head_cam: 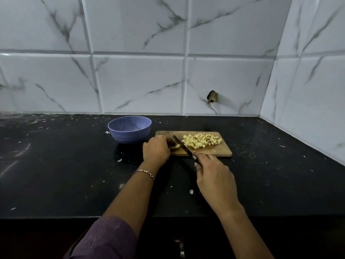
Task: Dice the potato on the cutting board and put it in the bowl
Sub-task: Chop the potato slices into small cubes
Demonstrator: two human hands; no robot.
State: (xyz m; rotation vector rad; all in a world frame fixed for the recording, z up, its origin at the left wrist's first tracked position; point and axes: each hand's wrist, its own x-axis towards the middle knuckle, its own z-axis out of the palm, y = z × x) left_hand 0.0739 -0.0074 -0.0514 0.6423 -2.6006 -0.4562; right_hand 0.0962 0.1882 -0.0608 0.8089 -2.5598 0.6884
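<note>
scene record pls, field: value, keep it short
surface: black counter
cutting board: wooden, right of the bowl
bowl: blue, looks empty
diced potato: pile on the board's right half
left hand: holding down the last potato piece at the board's left end
right hand: gripping the knife, blade beside that piece
stage: dicing nearly done, nothing moved to the bowl

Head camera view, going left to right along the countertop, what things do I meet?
Round blue-purple bowl → left hand pinning a small uncut potato piece → dark knife blade → pile of pale yellow potato cubes.
</note>
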